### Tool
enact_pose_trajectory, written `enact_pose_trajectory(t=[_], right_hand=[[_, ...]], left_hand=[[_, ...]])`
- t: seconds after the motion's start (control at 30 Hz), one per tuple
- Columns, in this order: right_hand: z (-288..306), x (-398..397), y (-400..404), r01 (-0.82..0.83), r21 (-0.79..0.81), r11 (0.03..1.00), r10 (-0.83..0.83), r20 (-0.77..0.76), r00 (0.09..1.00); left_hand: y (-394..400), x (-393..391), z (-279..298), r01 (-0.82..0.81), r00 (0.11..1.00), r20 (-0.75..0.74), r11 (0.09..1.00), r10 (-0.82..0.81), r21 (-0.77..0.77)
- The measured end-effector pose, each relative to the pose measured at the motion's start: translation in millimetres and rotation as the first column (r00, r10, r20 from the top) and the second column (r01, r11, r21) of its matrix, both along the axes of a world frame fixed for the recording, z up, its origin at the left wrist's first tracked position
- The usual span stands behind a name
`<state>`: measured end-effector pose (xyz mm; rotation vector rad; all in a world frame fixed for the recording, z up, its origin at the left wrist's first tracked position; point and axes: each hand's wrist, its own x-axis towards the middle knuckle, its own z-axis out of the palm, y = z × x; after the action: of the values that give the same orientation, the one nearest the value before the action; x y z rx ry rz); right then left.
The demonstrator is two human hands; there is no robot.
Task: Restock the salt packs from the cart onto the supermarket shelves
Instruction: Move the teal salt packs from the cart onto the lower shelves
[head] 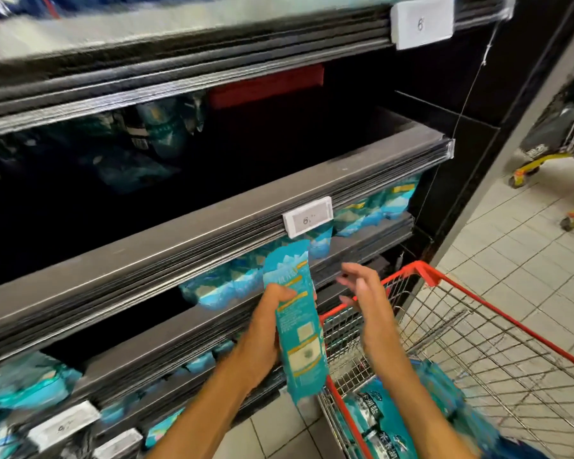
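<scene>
The left hand (269, 329) grips 1 teal salt pack (297, 323) around its middle, thumb across the printed face and fingers wrapped behind it, holding the pack upright and slightly tilted in front of the dark shelves (212, 226). The pack's top edge reaches up toward a white price tag (307, 217) clipped to the shelf rail, and its lower end hangs just above the red rim of the cart (461, 293). The right hand (362, 289) hovers just beside the pack without touching it, fingers spread and loosely bent, holding nothing, above the cart's front corner. Behind the held pack, a row of matching teal packs (222, 286) stands on the shelf below the tag, running off to the right along the rail, and more lie on the lower shelf (30, 382) at the left, blurred by motion. The shelf above holds a few dark, dim teal packs (159, 130) far back, with a red box (265, 82) beside them under the upper rail. In the wire basket of the cart more salt packs (375, 422) lie flat near the bottom, partly hidden by the right forearm. A second price tag (421, 23) sits on the top rail, and another trolley with yellow legs (544, 160) stands on the tiled floor (511, 243) at the far right
</scene>
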<state>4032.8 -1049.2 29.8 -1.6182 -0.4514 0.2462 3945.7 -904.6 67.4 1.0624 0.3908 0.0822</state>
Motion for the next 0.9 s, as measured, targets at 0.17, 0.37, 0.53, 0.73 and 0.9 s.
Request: enact_pose_trajectory(t=[0.17, 0.37, 0.53, 0.73, 0.9], right_hand=[[50, -50, -23, -0.159, -0.157, 0.975, 0.202, 0.311, 0.929], [85, -22, -3, 0.234, -0.076, 0.969, -0.194, 0.355, 0.915], [115, 45, -12, 0.121, 0.067, 0.99, -0.132, 0.209, 0.969], [141, 130, -19, -0.085, 0.169, 0.982, 0.081, 0.031, 0.996], [150, 194, -12, 0.018, 0.098, 0.995, -0.019, 0.009, 1.0]], left_hand=[[-27, 45, 54, -0.113, 0.994, 0.018, 0.97, 0.112, 0.214], [-62, 88, 112, -0.152, 0.987, 0.147, 0.686, 0.065, 0.712], [-23, 118, 135, 0.083, 0.957, 0.075, 0.513, -0.279, 0.854], [17, 186, 136, 0.326, 0.908, -0.036, 0.653, -0.417, 0.684], [17, 248, 137, 0.216, 0.969, -0.055, 0.723, -0.24, 0.656]])
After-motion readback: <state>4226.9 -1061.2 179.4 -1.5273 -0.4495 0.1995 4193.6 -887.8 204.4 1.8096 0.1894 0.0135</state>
